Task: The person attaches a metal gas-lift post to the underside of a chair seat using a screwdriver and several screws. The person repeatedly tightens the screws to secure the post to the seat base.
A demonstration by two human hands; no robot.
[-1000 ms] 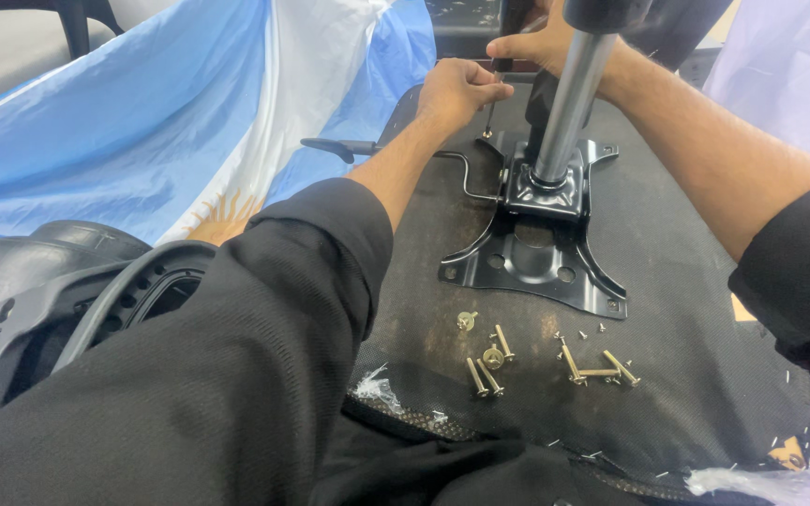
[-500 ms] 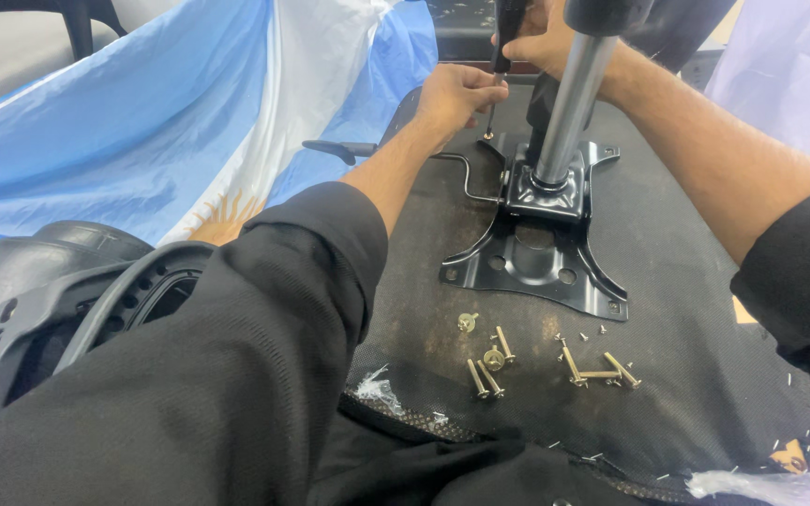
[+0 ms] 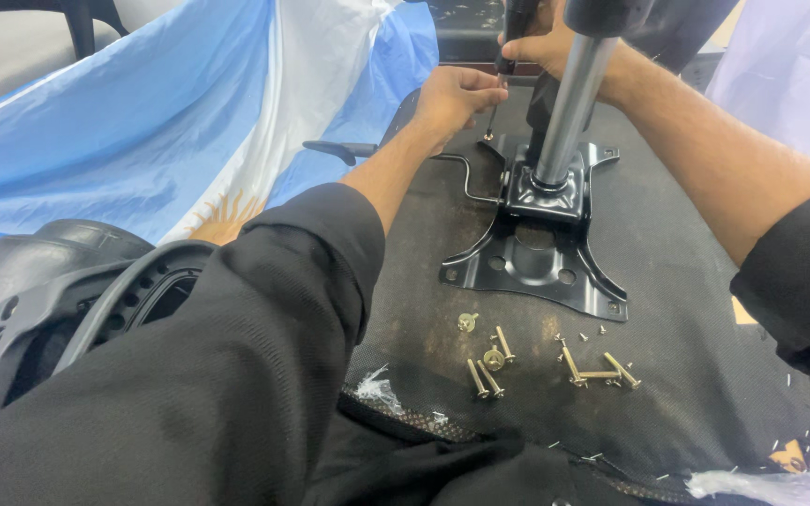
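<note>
The screwdriver (image 3: 503,70) stands nearly upright near the far edge of the upturned seat base (image 3: 686,309), tip down at the far left corner of the black metal mounting plate (image 3: 536,258). The right hand (image 3: 546,42) is closed around its handle from above, while the left hand (image 3: 457,98), fingers curled, steadies the shaft near the tip. Loose brass bolts (image 3: 489,361) lie on the seat base near its front edge.

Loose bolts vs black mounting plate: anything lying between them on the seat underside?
Head view: nothing large. Between the loose bolts and the black mounting plate lies bare dark fabric of the seat underside, with a few tiny light specks near the plate's near edge.
</note>
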